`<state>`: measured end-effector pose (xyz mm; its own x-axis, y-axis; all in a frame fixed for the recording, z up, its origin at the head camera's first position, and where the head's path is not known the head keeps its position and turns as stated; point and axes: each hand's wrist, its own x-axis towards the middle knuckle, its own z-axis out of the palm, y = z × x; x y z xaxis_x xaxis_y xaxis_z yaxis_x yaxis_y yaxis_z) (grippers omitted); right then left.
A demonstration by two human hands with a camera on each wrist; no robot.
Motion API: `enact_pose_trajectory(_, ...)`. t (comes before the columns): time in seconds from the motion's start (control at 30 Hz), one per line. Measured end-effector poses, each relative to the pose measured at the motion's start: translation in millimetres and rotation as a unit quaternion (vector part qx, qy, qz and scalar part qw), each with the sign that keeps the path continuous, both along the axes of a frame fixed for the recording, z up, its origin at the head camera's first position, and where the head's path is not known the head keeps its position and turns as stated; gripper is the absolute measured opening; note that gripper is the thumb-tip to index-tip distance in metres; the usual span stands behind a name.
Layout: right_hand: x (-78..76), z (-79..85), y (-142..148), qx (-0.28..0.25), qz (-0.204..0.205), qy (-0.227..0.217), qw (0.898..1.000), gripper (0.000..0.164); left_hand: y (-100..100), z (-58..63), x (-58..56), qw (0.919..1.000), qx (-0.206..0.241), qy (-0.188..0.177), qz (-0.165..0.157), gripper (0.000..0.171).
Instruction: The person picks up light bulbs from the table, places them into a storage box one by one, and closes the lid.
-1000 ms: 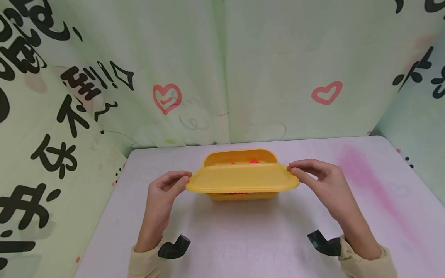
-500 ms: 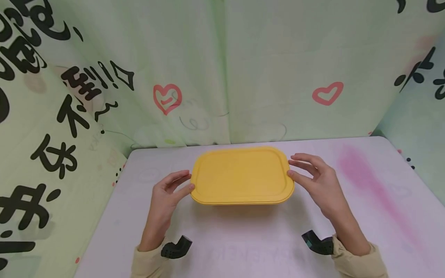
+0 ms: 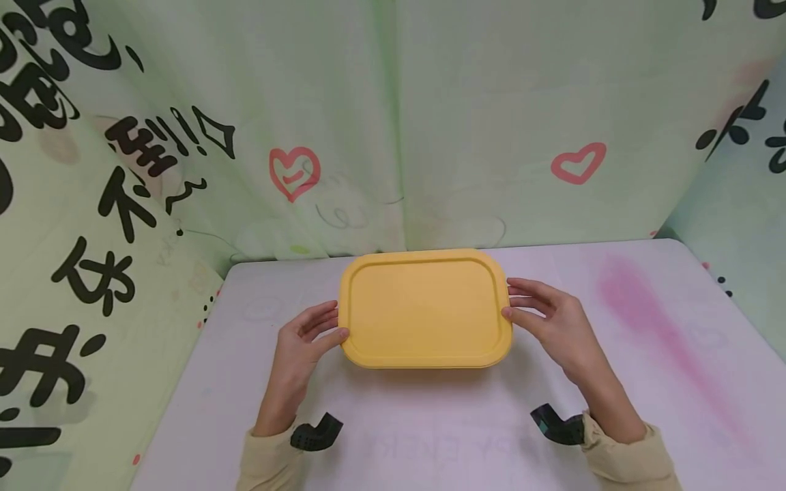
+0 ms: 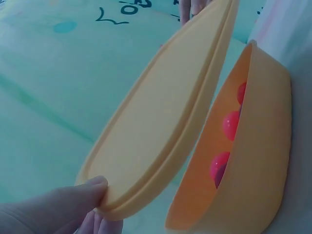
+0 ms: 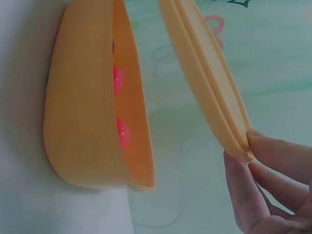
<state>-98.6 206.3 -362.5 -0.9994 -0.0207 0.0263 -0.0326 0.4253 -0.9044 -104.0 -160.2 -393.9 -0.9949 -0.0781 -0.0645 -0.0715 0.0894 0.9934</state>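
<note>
A yellow plastic lid [image 3: 425,310] is pinched at its two short ends by both hands. My left hand [image 3: 303,354] grips the left end between thumb and fingers; my right hand [image 3: 552,327] grips the right end. In the wrist views the lid hangs apart above a yellow plastic box [image 4: 258,146], tilted relative to its rim. Several shiny red round things, such as the red ball [image 5: 123,132], show inside the box. From the head view the lid hides the box and its contents.
The box stands on a pale lilac table [image 3: 430,436] with a pink smear [image 3: 663,327] at its right. A light green curtain [image 3: 479,102] with hearts and black lettering hangs behind and at the sides. A black wrist device [image 3: 316,433] sits at each cuff.
The lid was nearly edge-on one second ago, with the box and red things showing behind it. It has turned its broad face to the head view and now covers the box there.
</note>
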Motion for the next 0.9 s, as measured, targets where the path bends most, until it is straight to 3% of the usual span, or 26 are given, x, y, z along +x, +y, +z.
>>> enact_pose_trajectory(0.23,-4.9,-4.4,-3,0.02,-0.001,0.011,1.0,0.056,0,-7.1,-5.0,0.9998,-0.018,0.004,-0.003,0.05)
enact_pose_trajectory(0.43,-10.9,-11.1,-3,0.036,-0.002,0.016,0.999,0.057,2,-14.3,-11.6,1.0,-0.004,0.009,0.001,0.046)
enact_pose_trajectory(0.9,-29.6,-27.2,-1,0.028,-0.021,-0.018,0.999,0.056,15,-28.8,-29.1,0.9998,0.017,-0.011,0.01,0.042)
